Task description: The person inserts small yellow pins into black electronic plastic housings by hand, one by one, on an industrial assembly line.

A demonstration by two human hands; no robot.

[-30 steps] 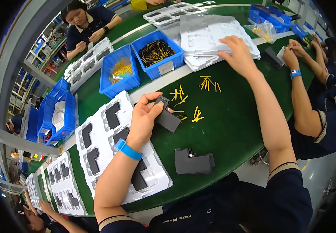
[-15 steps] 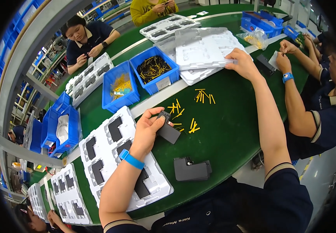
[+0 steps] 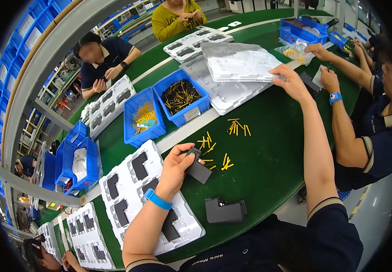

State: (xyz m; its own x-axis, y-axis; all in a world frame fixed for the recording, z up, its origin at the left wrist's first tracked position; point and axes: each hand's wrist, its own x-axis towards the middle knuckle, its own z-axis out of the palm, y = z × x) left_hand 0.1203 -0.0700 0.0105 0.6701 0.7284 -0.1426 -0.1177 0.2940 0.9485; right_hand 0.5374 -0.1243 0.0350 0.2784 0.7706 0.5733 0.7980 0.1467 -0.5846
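Left hand: the fingers (image 3: 170, 159) curl closed around a black part (image 3: 199, 174), the thumb pressed on its upper end; the left hand (image 3: 174, 171) leaves no gap around that end.
Right hand: the right hand (image 3: 292, 82) is pinched closed on the near right edge of an upper tray (image 3: 243, 63), thumb and fingers gripping its rim.
Black part: one, held tilted above the tabletop (image 3: 268, 181), its free end slanting down to the right.
Upper tray: tilted over a lower tray (image 3: 225, 103); layers overlap, so how many are raised cannot be told.
Part pile: a pile of parts (image 3: 223, 212) lies near the table edge, at least two, slightly offset.
Filled tray: one filled tray (image 3: 191, 225), partly under the left forearm; five black pieces show in it, some partly covered.
Yellow strips: yellow strips (image 3: 237, 128) lie in about three loose groups, too tangled to count exactly.
Blue bins: two nearby, side by side; the left bin (image 3: 153, 134) has yellow strips, the right bin (image 3: 179, 119) black and yellow ones.
Left arm: bent, a blue band (image 3: 158, 199) at the wrist.
Right arm: stretched well forward, elbow slightly bent.
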